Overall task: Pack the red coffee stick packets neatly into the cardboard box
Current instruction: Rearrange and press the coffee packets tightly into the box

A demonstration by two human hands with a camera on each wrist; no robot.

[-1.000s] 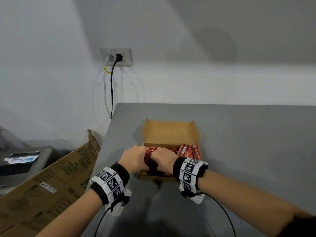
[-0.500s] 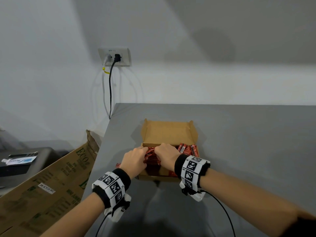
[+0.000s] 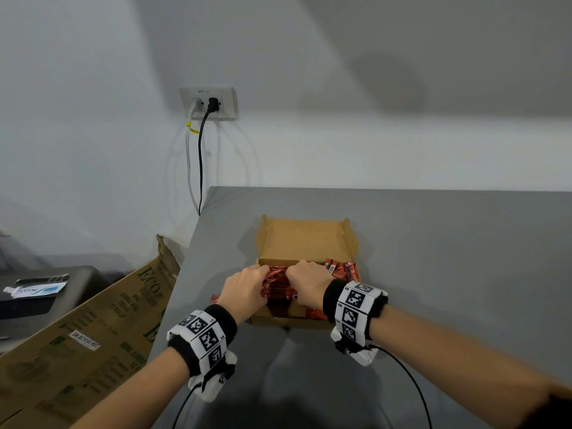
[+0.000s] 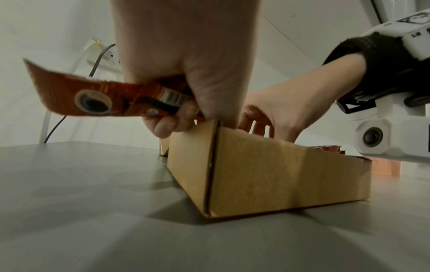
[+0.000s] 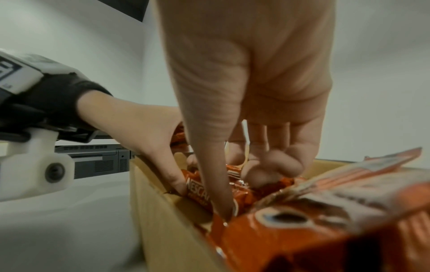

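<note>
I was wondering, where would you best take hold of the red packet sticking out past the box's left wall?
Judging by its pose, pinch the red packet at its free end, coming from the left: it juts flat beyond the cardboard box, while the left hand covers its inner end.

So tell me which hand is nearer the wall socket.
Left. The left hand works at the left end of the cardboard box, the side below the wall socket. The right hand sits farther right, over the box's middle.
</note>
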